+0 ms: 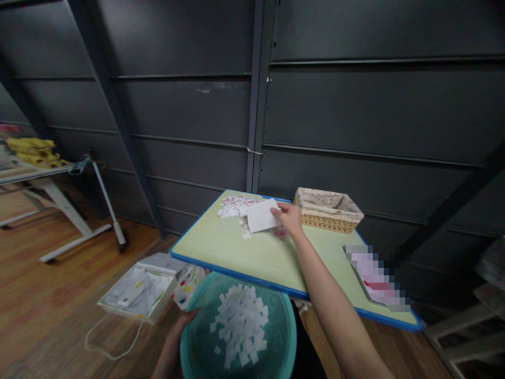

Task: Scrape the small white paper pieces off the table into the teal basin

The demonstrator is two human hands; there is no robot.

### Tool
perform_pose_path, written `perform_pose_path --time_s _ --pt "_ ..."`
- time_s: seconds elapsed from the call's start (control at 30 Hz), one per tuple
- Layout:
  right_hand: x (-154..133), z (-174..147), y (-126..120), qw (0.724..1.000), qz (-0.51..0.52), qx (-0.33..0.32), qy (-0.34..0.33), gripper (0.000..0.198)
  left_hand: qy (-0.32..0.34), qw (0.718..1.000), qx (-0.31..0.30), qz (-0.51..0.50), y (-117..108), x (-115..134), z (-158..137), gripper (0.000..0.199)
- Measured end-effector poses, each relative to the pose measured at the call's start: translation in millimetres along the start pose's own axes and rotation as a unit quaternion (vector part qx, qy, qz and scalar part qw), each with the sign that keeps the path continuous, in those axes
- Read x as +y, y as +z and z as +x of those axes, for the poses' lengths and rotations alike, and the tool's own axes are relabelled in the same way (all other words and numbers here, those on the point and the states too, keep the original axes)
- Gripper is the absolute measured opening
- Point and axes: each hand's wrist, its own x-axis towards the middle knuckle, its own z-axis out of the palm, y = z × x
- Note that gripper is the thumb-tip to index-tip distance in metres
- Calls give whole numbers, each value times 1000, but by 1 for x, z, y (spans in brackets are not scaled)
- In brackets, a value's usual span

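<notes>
My right hand (290,217) pinches a white card (262,216) over the table top, thumb on its face. Just beyond and to the left of the card lies a heap of paper scraps (236,204), white with pink bits, partly hidden by it. With my left hand (182,329) I grip the rim of a round green plastic basket (290,321) below the table's front edge. Many small white paper pieces (241,321) are piled inside that basket. Something pink, blurred, shows under the card near my right wrist.
The pale yellow table (221,247) has a blue edge. A lined wicker basket (329,210) stands at its back right, and a pixelated flat item (373,276) lies at the right. An open white box (138,289) with a cord sits on the floor at left.
</notes>
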Motion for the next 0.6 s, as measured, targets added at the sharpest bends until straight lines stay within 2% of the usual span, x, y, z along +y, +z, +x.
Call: perform_pose_path --time_s 0.17,0.33,0.6 --pt "-5 -3 -2 999 -37 -5 -20 37 3 1000 7 0 0 -1 -1 73" --pt "-12 -7 -4 998 -54 -25 -26 36 16 1000 -6 25 0 -2 1 81" --pt "-13 -7 -5 998 3 -57 -12 40 17 999 -18 23 -1 -1 3 83"
